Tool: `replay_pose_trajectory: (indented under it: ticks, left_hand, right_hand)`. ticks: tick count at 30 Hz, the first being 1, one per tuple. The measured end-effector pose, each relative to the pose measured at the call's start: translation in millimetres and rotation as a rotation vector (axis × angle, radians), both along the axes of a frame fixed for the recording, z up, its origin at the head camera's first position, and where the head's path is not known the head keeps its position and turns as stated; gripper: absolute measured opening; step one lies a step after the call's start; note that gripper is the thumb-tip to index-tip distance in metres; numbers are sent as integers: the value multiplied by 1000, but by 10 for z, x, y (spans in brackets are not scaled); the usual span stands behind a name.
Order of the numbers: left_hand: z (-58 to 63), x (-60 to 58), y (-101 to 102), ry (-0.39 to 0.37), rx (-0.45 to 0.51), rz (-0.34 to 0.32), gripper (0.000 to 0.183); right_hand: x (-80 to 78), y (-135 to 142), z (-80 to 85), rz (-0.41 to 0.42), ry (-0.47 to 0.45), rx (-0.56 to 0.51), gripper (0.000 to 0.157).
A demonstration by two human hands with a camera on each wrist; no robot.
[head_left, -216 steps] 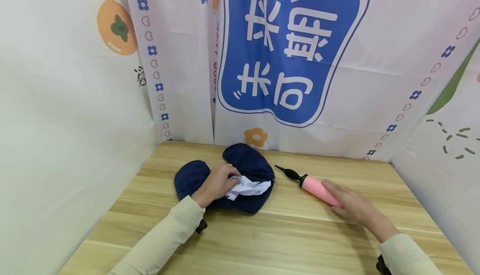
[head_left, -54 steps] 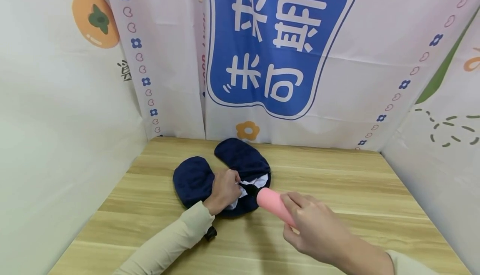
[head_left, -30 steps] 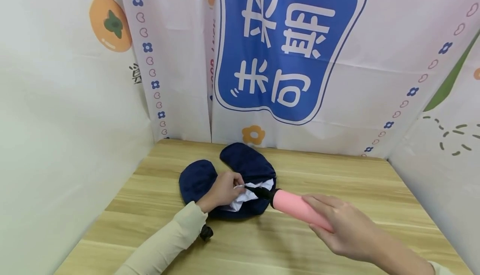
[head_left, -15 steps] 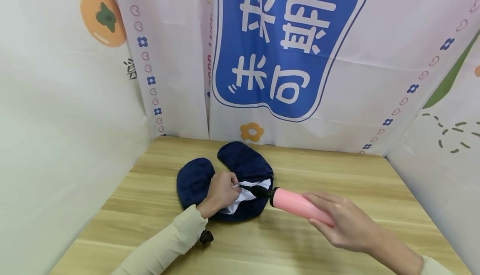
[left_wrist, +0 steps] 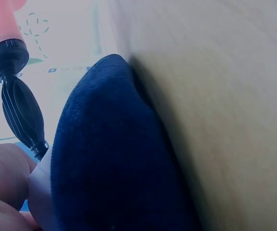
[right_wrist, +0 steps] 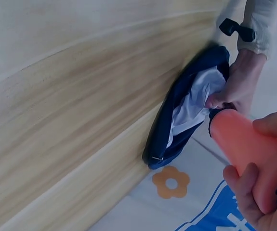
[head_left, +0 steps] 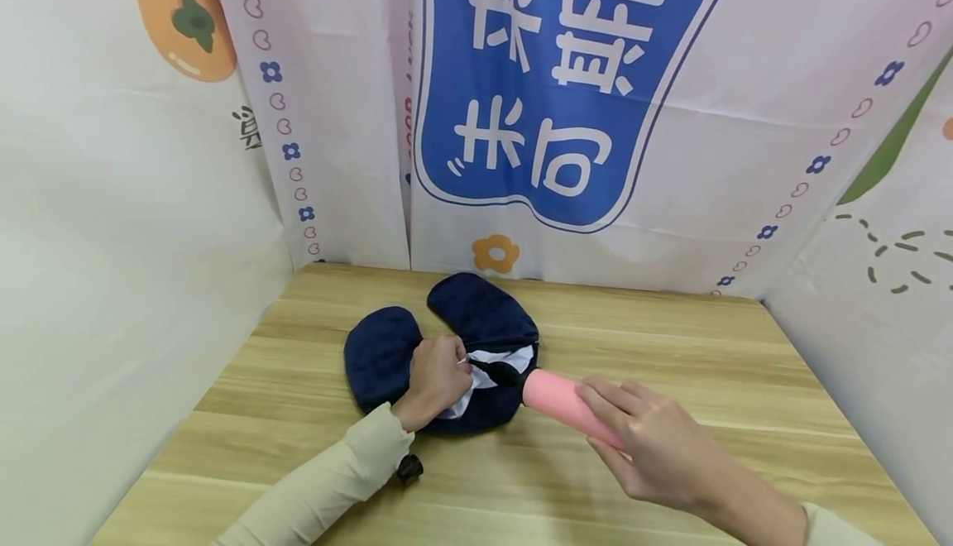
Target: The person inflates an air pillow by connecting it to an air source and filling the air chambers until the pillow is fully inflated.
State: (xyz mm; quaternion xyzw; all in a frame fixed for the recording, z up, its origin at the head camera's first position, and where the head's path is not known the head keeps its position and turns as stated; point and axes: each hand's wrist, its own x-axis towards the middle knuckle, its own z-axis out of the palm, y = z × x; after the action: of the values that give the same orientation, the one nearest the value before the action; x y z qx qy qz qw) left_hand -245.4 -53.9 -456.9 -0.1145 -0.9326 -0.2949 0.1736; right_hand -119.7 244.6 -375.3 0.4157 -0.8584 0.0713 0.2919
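A navy U-shaped neck pillow cover [head_left: 381, 357] lies on the table, its side opening showing a crumpled white liner [head_left: 515, 357]. At that opening, my left hand [head_left: 438, 374] pinches a bit of the liner beside the tip of a pump nozzle. The pink hand pump [head_left: 564, 404] slants in from the right, gripped round its barrel by my right hand [head_left: 658, 451]. In the left wrist view, the ribbed black nozzle [left_wrist: 23, 113] meets the pale liner [left_wrist: 42, 192] right by the left hand's fingers [left_wrist: 3, 175]. Those fingers hide the exact joint.
The wood-grain table [head_left: 670, 347] runs back to a printed cloth [head_left: 692, 223] hanging behind it. White sheets [head_left: 112, 281] stand along both sides. A small black object [head_left: 409, 469] sits at the left wrist, below the sleeve [head_left: 328, 471].
The pump lay on the table under my right hand; it is now lifted and moved left, nozzle at my left fingers. Over the last second both hands stay nearly in place.
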Motion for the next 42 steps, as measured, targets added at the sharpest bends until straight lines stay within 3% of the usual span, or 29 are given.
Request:
replay_pose_trajectory:
  ticks: [6, 11, 15, 19, 23, 26, 29, 32, 35, 39, 42]
  left_hand:
    - [19, -67, -87, 4, 21, -34, 24]
    - [40, -190, -199, -16, 43, -80, 21]
    - [50, -300, -296, -16, 8, -127, 21]
    - [60, -407, -406, 6, -25, -129, 16]
    - [125, -458, -501, -3, -97, -139, 13]
    - [210, -387, -525, 5, -186, -148, 13]
    - [284, -208, -497, 93, -251, -143, 3]
    - [337, 1, -442, 131, -187, -167, 19]
    - [356, 163, -401, -24, 3, -230, 18]
    - [281, 266, -378, -367, 311, -301, 29]
    - [187, 279, -353, -611, 633, -367, 34]
  right_hand:
    - [29, -62, -77, -31, 2, -23, 49]
    - [-15, -65, -245, -57, -33, -93, 52]
    - [-99, -125, -363, -82, -48, -125, 49]
    - [-183, -259, -418, -118, -74, -112, 63]
    - [-219, -393, -447, -139, -137, -106, 62]
    - [-217, -467, -458, -136, -241, -171, 59]
    - [-193, -511, -456, -146, -374, -280, 56]
    - [-159, -526, -432, -178, -496, -382, 56]
    - [-125, -523, -397, -203, -570, -438, 54]
    - [-63, -515, -354, -219, -642, -489, 52]
    - [-1, -526, -338, -241, -693, -518, 51]
